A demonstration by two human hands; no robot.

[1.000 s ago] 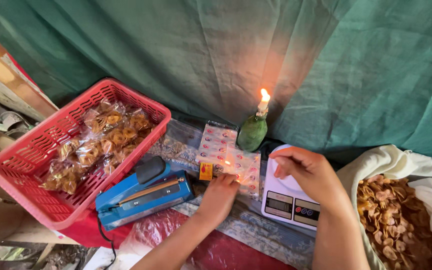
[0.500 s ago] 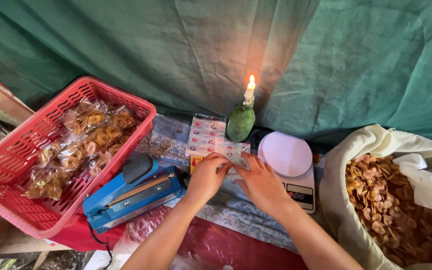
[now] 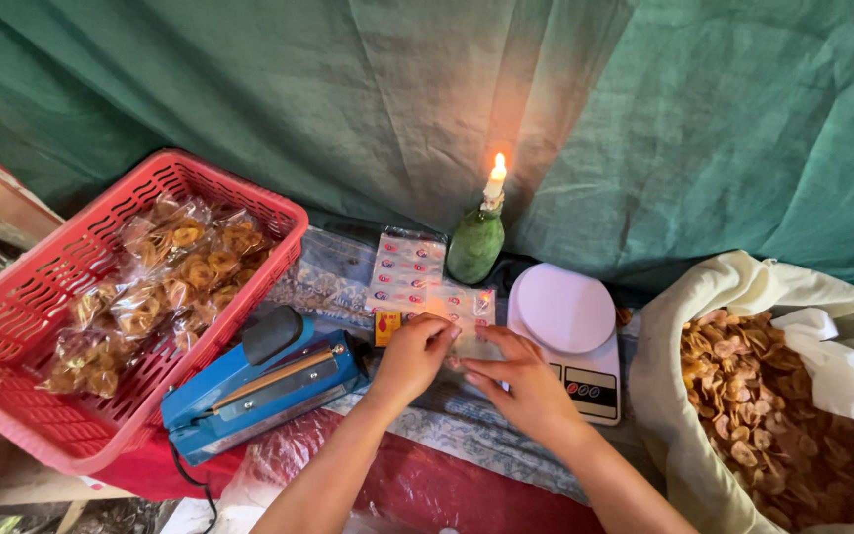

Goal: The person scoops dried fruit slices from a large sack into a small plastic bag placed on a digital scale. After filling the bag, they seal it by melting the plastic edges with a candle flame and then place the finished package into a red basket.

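- Two hands meet in the middle here, the left hand (image 3: 415, 354) and the right hand (image 3: 518, 381), both pinching at the same small clear plastic bag (image 3: 469, 314).
- That bag is thin and see-through with little red and blue printed spots on it. It's flat, looks empty, and catches some orange glow from the candle (image 3: 495, 182).
- It sits at the near end of a strip of similar printed bags (image 3: 406, 269) lying on the desk (image 3: 467, 435), between the blue heat sealer (image 3: 261, 389) and the white kitchen scale (image 3: 567, 331).
- Left grip: fingers curled in narrow, fingertips closed on the bag's left edge. Right grip: fingers stretched flatter, tips on the bag's right side. Can't tell if they pinch it or just press on it.
- A small orange-yellow box (image 3: 387, 327) sits just beside the left fingers.
- The candle is lit, stuck in the neck of a green bottle (image 3: 474, 244) right behind the bags, in front of the green tarp (image 3: 644, 119).
- On the left, a red plastic basket (image 3: 22, 326) holds sealed packs of fried snacks (image 3: 165, 282).
- Far right, a big white sack (image 3: 733, 287) stands open, full of loose chips (image 3: 753, 396).
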